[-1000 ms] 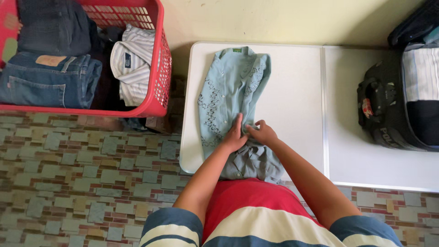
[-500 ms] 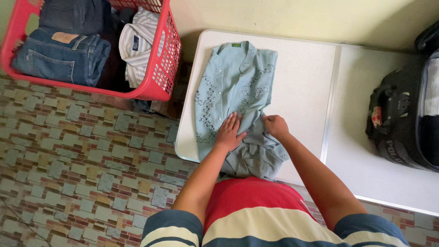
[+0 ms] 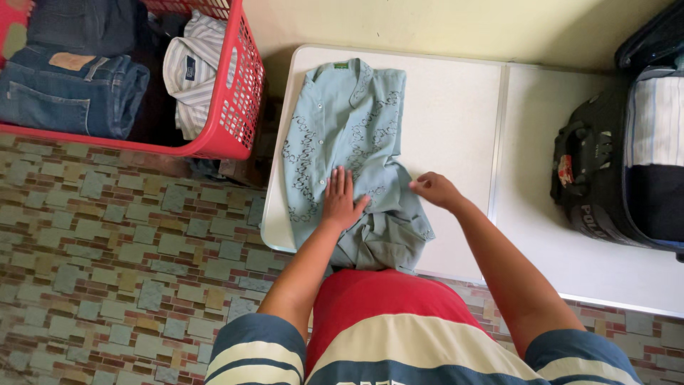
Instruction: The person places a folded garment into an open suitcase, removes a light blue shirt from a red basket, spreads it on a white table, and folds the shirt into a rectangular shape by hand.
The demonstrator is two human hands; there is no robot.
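Left hand (image 3: 340,200) lies flat and open on the shirt (image 3: 342,135), fingers spread and pointing to 12 o'clock. I see it pressing down on the lower middle of the cloth.

Right hand (image 3: 434,189) sits at 3 o'clock from the left one, at the shirt's right edge. Its fingers are curled and pinch the cloth there.

I see the shirt lying on the table (image 3: 456,121), near the table's left end. It is light blue with curly patterns sewn down the front. Its collar points to 12 o'clock. The top part lies smooth. The bottom part, at 6 o'clock from my hands, is bunched up and hangs a bit over the near table edge.

A red basket (image 3: 239,85) stands on the floor at 9 o'clock from the table. Jeans (image 3: 68,93) and a striped shirt (image 3: 189,68) lie folded inside it.

A black bag (image 3: 595,178) rests on the table at 3 o'clock, well apart from the shirt. It is open, and I see folded clothes inside.
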